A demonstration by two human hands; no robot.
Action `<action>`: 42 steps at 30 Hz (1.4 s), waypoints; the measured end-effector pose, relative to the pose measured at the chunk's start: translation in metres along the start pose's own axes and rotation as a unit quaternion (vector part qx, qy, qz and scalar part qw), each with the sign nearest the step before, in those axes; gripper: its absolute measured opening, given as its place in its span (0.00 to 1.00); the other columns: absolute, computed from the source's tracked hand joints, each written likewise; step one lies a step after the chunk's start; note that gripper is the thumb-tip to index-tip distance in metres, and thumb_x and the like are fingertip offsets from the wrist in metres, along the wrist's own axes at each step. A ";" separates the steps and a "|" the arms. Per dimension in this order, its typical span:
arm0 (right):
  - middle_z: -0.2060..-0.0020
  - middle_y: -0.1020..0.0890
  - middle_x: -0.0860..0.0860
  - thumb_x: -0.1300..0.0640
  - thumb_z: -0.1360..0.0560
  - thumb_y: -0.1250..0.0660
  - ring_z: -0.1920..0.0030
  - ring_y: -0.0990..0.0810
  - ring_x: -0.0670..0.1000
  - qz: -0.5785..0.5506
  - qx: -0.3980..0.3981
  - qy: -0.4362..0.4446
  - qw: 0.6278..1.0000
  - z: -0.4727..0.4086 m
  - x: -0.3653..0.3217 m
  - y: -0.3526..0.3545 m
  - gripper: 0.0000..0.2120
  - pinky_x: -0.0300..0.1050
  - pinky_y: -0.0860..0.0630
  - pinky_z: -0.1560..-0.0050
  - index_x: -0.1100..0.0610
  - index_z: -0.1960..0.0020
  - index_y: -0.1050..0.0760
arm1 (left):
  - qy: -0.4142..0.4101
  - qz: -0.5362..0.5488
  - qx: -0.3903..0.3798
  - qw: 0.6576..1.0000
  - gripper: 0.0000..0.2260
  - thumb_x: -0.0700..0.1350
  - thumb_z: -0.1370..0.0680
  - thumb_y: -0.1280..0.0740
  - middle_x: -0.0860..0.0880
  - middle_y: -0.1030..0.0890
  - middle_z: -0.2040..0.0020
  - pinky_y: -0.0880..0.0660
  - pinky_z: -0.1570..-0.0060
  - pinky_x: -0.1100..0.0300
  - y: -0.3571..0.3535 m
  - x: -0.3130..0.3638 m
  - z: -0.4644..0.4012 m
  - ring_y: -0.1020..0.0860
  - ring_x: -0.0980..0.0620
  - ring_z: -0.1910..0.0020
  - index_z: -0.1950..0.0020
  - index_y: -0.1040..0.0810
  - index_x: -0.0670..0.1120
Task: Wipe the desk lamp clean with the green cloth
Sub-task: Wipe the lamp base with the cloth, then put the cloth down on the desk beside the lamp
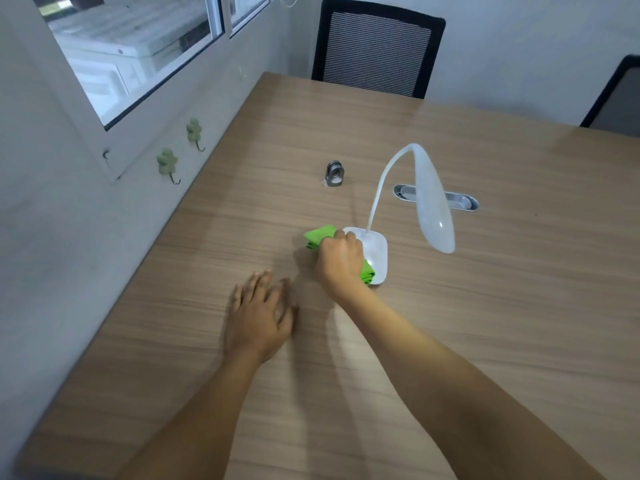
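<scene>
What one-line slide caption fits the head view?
Right hand presses green cloth onto white desk lamp base; left hand open above table.

office | long wood table (pixel 485 306) | mesh chairs (pixel 377 46) | cable grommet (pixel 460 200)

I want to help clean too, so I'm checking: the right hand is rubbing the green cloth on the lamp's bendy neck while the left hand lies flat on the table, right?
Not quite. In the head view the right hand presses the green cloth on the lamp's flat white base, not on its bendy neck. The left hand does lie flat on the table.
</scene>
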State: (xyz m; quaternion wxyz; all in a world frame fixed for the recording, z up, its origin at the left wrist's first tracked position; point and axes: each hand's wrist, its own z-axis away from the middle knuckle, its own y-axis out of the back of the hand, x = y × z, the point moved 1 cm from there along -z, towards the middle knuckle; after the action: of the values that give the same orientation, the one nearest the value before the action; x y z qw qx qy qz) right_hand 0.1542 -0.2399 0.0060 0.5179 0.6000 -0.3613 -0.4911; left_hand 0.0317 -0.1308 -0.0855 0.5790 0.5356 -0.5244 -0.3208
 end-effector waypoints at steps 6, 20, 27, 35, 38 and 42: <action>0.85 0.26 0.53 0.66 0.69 0.26 0.83 0.27 0.53 0.047 0.114 0.084 0.989 0.011 -0.001 0.012 0.16 0.32 0.35 0.80 0.59 0.84 0.28 | -0.003 0.001 -0.007 1.000 0.26 0.62 0.26 0.48 0.47 0.32 0.26 0.44 0.27 0.45 0.000 -0.001 0.000 0.36 0.45 0.26 0.30 0.31 0.56; 0.80 0.23 0.50 0.67 0.53 0.25 0.77 0.27 0.55 0.027 0.233 0.127 0.964 0.054 0.033 0.012 0.11 0.39 0.44 0.69 0.56 0.74 0.21 | -0.004 0.002 0.004 1.000 0.28 0.61 0.27 0.49 0.48 0.31 0.27 0.42 0.28 0.44 0.001 -0.002 0.002 0.35 0.46 0.26 0.30 0.30 0.54; 0.67 0.14 0.48 0.63 0.38 0.37 0.71 0.22 0.57 -0.038 0.277 0.209 0.937 0.045 -0.002 0.011 0.13 0.45 0.30 0.68 0.52 0.62 0.16 | 0.018 0.012 0.006 1.000 0.28 0.57 0.24 0.52 0.45 0.28 0.29 0.42 0.28 0.42 0.014 -0.021 0.026 0.35 0.45 0.26 0.31 0.28 0.46; 0.65 0.14 0.47 0.55 0.36 0.38 0.68 0.20 0.55 0.058 0.219 0.228 0.947 0.034 -0.042 -0.044 0.13 0.42 0.31 0.63 0.47 0.61 0.16 | 0.030 0.005 -0.003 1.000 0.27 0.57 0.24 0.49 0.45 0.30 0.27 0.41 0.27 0.45 0.018 -0.046 0.055 0.35 0.47 0.26 0.29 0.31 0.46; 0.66 0.14 0.47 0.55 0.37 0.38 0.68 0.20 0.55 0.092 0.175 0.203 0.959 0.037 -0.046 -0.057 0.13 0.44 0.27 0.63 0.46 0.62 0.15 | 0.026 -0.002 0.012 1.000 0.26 0.56 0.26 0.43 0.44 0.24 0.33 0.33 0.31 0.44 0.018 -0.045 0.053 0.29 0.46 0.30 0.33 0.26 0.44; 0.61 0.13 0.49 0.56 0.38 0.26 0.63 0.18 0.57 0.072 0.110 0.190 0.973 0.044 -0.040 -0.068 0.11 0.50 0.23 0.58 0.48 0.56 0.16 | 0.021 -0.008 0.032 0.999 0.25 0.56 0.26 0.41 0.45 0.22 0.34 0.33 0.31 0.47 0.016 -0.045 0.051 0.27 0.47 0.32 0.35 0.25 0.45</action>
State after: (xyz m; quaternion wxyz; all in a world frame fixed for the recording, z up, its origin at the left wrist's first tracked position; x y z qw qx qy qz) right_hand 0.0964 -0.2001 -0.0514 0.5420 0.7083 -0.3504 -0.2861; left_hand -0.0306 -0.1000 -0.0879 0.5703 0.5645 -0.5178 -0.2967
